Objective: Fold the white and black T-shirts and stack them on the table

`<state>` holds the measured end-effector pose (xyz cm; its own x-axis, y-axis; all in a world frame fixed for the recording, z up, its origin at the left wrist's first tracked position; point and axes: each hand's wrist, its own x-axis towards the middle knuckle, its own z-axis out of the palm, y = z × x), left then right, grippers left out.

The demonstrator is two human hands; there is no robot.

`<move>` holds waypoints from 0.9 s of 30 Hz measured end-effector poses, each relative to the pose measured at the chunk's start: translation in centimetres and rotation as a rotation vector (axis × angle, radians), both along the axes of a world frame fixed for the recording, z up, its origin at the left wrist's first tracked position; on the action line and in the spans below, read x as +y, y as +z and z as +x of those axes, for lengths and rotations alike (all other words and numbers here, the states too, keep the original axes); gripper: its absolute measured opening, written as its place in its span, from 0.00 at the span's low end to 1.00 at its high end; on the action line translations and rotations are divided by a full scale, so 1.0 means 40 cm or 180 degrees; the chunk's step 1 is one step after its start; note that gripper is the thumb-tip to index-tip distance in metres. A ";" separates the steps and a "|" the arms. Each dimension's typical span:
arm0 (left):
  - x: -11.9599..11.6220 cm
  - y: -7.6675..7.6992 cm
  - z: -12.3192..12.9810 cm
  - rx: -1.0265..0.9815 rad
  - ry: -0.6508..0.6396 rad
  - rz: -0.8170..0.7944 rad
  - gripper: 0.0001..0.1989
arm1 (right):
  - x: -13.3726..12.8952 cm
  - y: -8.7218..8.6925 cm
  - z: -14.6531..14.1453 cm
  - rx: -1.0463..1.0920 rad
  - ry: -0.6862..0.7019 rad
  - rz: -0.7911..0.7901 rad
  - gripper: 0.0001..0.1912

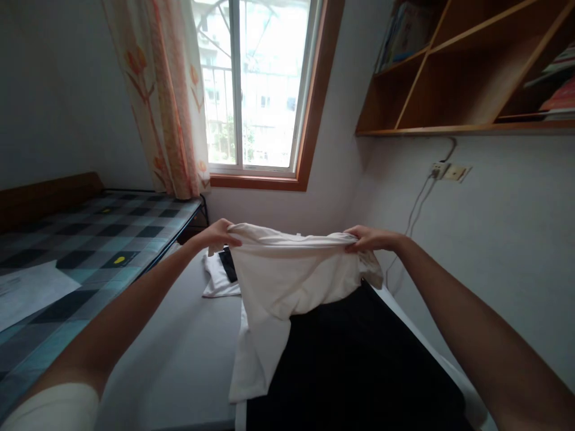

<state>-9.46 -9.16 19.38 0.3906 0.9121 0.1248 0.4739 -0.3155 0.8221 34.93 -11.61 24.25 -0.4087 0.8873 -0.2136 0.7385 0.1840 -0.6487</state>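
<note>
A white T-shirt (287,269) is stretched between my two hands above the grey bed surface (171,347). My left hand (223,233) pinches its upper left edge, fingers closed on the cloth. At the upper right edge my right hand (371,238) grips it the same way. The shirt hangs down with loose folds, and one part trails low at the left. Beneath and in front of it lies a black cloth (359,365) with a white edge. Behind my left hand rests a folded white and black garment (218,278).
To the left stands a bed with a checked mattress (148,230) and a white sheet of paper (36,290) on it. A curtain (166,108) hangs beside the window (265,90). Wooden shelves (471,78) jut from the right wall, above a socket (453,172) with cables.
</note>
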 end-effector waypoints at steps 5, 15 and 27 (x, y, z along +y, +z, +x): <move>0.063 -0.062 0.001 0.0500 0.0800 0.0878 0.07 | 0.060 -0.053 0.022 -0.0874 -0.0009 -0.0085 0.18; 0.127 0.035 0.059 -0.1458 0.1390 0.1402 0.10 | 0.095 -0.037 -0.006 0.0753 -0.1212 0.1152 0.18; -0.017 0.230 0.098 -0.1915 0.0745 0.1796 0.08 | -0.035 0.172 0.065 0.1987 -0.1116 0.2316 0.17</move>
